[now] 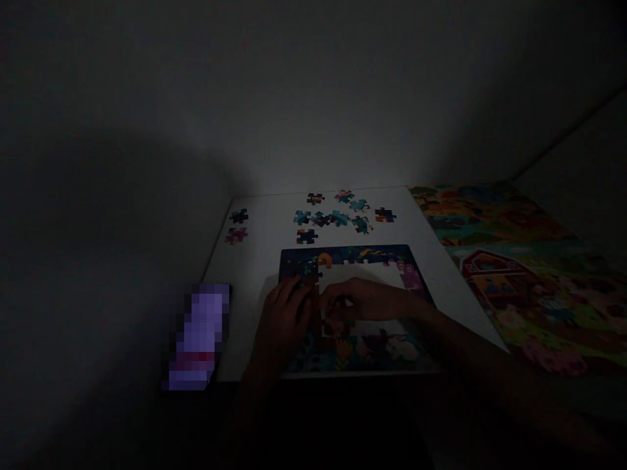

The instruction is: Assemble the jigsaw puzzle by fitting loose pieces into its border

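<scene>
A jigsaw puzzle in a dark tray (pixel 343 256) lies on a white table (pixel 249 267), its colourful border pieces fitted and a pale bare patch (pixel 362 277) in the middle. My left hand (pixel 287 313) rests on the puzzle's left side, with its fingers spread on the pieces. My right hand (pixel 365 300) reaches across from the right, and its fingertips meet the puzzle near an orange-toned piece (pixel 336 313). Dim light hides whether that hand holds it. Several loose jigsaw pieces (pixel 337 219) lie scattered beyond the tray.
A pixelated rectangular object (pixel 200 336), possibly a phone, lies at the table's near left corner. Two illustrated picture sheets, one showing a red barn (pixel 533 287), lie to the right. Walls close the far and left sides. The room is dark.
</scene>
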### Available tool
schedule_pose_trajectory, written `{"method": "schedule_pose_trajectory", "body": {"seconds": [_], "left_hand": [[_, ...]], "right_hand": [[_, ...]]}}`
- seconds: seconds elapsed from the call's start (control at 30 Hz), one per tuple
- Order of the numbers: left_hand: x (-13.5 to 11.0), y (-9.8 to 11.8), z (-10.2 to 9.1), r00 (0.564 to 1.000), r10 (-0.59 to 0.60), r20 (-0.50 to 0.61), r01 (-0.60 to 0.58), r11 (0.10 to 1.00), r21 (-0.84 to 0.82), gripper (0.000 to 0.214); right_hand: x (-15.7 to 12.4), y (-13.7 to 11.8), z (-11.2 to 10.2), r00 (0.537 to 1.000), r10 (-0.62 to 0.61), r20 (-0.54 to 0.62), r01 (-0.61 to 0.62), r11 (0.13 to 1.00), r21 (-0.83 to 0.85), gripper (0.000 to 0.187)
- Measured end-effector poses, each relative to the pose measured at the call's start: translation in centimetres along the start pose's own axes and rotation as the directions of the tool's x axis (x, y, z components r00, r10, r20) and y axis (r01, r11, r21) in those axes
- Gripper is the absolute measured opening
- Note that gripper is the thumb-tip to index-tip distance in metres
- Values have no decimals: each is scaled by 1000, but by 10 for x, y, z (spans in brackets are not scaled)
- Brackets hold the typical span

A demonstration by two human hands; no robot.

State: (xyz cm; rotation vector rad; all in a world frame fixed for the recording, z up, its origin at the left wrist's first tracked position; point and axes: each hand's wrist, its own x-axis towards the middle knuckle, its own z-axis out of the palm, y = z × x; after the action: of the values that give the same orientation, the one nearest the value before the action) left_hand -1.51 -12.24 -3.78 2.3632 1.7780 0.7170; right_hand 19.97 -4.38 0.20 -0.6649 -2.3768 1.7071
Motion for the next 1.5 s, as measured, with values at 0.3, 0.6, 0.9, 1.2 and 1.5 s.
{"method": "schedule_pose_trajectory", "body": {"seconds": [0.3, 0.6, 0.9, 1.2, 1.5], "left_hand": [[0, 2, 0, 1000, -14, 11, 14, 1000, 3, 33], [1, 1, -1, 1000, -10, 6, 10, 1000, -12, 34], [0, 2, -1, 1000, -5, 12, 5, 1000, 3, 35], [0, 1, -1, 1000, 7, 4, -7, 1000, 7, 34], [-2, 0, -1, 1000, 27, 13, -26, 1000, -12, 34]], "right_hand": [[1, 1, 6, 1000, -13, -11, 13, 1000, -17, 20], [4, 0, 11, 999, -13, -53, 11, 999, -42, 24], [3, 0, 11, 997, -27, -67, 20, 994, -108, 24], [4, -1, 12, 992, -95, -78, 83, 987, -139, 22], [3, -5, 11, 992, -97, -74, 80, 975, -208, 17]]}}
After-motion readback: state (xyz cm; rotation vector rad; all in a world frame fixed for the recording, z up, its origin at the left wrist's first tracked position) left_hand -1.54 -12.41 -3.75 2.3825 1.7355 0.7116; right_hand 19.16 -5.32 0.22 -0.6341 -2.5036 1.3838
